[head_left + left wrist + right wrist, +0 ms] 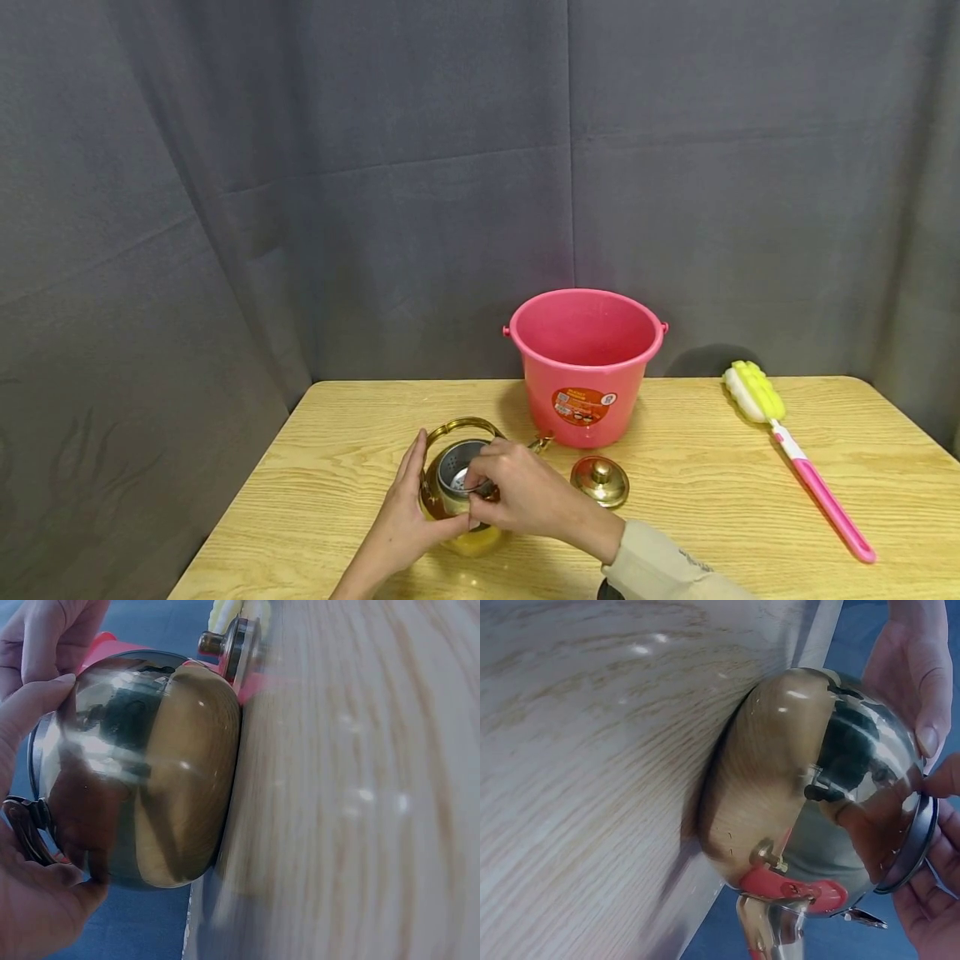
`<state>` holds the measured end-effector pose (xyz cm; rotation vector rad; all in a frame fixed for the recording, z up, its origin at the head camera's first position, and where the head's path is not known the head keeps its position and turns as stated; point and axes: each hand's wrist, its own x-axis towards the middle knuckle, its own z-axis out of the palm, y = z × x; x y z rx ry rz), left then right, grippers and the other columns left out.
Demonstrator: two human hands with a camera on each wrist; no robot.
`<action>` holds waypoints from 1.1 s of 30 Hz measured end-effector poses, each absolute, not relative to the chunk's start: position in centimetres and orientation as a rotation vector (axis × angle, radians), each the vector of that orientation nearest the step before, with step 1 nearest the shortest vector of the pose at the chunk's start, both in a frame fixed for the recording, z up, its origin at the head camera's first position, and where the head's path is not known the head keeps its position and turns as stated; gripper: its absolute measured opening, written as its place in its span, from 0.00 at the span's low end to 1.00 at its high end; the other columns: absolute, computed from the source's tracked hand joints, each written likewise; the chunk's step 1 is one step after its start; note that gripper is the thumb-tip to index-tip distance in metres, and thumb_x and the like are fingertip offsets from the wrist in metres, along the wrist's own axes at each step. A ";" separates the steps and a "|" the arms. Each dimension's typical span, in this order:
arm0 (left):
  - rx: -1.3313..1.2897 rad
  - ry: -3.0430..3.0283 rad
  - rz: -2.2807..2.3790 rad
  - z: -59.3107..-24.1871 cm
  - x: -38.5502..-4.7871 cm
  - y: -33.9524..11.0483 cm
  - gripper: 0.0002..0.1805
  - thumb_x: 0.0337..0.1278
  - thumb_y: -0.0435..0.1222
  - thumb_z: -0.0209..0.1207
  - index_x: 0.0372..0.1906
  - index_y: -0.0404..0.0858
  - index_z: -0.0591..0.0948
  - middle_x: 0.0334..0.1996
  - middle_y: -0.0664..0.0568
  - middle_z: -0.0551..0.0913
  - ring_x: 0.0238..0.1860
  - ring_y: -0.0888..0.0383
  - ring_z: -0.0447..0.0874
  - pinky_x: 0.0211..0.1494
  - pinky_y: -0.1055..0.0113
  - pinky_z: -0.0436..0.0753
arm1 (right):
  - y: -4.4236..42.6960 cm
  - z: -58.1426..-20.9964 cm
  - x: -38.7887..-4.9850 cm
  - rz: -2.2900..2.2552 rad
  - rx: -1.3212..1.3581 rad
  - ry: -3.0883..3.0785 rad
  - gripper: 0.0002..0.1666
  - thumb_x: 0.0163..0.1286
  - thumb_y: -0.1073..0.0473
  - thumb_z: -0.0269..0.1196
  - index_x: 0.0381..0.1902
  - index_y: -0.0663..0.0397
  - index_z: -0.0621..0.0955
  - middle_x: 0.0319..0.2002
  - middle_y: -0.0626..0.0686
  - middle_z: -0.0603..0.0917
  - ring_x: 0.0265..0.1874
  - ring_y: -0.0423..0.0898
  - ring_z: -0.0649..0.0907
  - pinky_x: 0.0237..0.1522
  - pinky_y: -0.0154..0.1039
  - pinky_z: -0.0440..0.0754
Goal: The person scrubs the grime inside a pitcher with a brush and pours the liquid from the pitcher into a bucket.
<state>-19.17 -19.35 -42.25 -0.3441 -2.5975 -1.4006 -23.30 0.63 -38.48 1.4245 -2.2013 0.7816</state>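
Observation:
A shiny gold teapot (474, 546) with a raised handle (465, 423) stands on the table. My left hand (405, 521) holds its left side, thumb across the front and fingers by the handle. In the left wrist view the round teapot body (165, 765) sits between that thumb and fingers. A metal strainer (452, 468) with small holes sits in the teapot's mouth. My right hand (517, 487) pinches the strainer's rim between thumb and fingers, also visible in the right wrist view at the dark rim (919, 847). The gold lid (600, 481) lies to the right.
Behind the teapot, near its spout, stands a pink bucket (585, 375) with an orange label. A sponge brush (813, 479) with a pink handle lies at the right of the wooden table (705, 533). Grey curtains (450, 208) hang behind and on the left.

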 end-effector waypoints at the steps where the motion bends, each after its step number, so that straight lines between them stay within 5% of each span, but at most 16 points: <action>1: -0.342 -2.598 -1.403 -42.2 -19.2 -19.4 0.68 0.38 0.56 0.74 0.78 0.45 0.43 0.75 0.41 0.45 0.71 0.39 0.50 0.65 0.39 0.60 | 0.6 -38.5 -23.3 0.780 1.427 -2.196 0.04 0.50 0.63 0.68 0.26 0.50 0.83 0.27 0.41 0.81 0.29 0.33 0.75 0.33 0.23 0.73; 33: -0.324 -2.582 -1.437 -42.2 -19.2 -19.2 0.69 0.35 0.54 0.76 0.78 0.44 0.44 0.76 0.44 0.47 0.72 0.42 0.48 0.67 0.39 0.56 | 0.4 -37.3 -23.0 0.638 1.363 -2.124 0.06 0.50 0.62 0.69 0.23 0.46 0.82 0.25 0.39 0.78 0.27 0.31 0.74 0.29 0.26 0.74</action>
